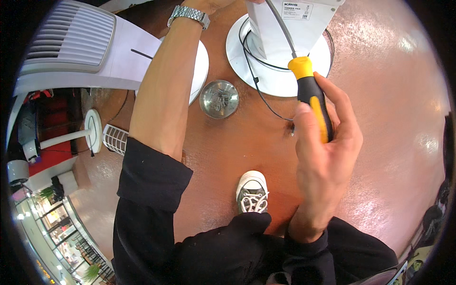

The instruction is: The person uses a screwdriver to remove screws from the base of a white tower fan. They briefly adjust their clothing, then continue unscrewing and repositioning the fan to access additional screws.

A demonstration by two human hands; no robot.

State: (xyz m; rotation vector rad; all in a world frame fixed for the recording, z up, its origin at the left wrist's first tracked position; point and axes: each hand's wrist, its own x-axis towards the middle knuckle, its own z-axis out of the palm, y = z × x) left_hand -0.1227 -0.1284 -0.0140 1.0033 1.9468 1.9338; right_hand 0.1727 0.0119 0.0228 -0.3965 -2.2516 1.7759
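Note:
My right hand [328, 147] is wrapped round the black and yellow handle of a screwdriver [309, 88]. Its long metal shaft runs up past the top edge, in front of a white tower fan [278, 33], so the tip is out of view. At the top edge my left hand [216, 4] reaches toward the fan's upper part; its fingers are mostly cut off, and what they touch cannot be seen. The fan stands on a round white base [242, 66] with a black power cord [256, 85] looped over it. A round metal bowl [219, 99] holds several small screws.
A second white tower fan [126, 47] with a slatted grille leans in at the left, beside another round base [199, 66]. Further left are a small white stand [93, 130] and a white fan guard [115, 139]. My shoe [252, 191] rests on the shiny brown floor [213, 152].

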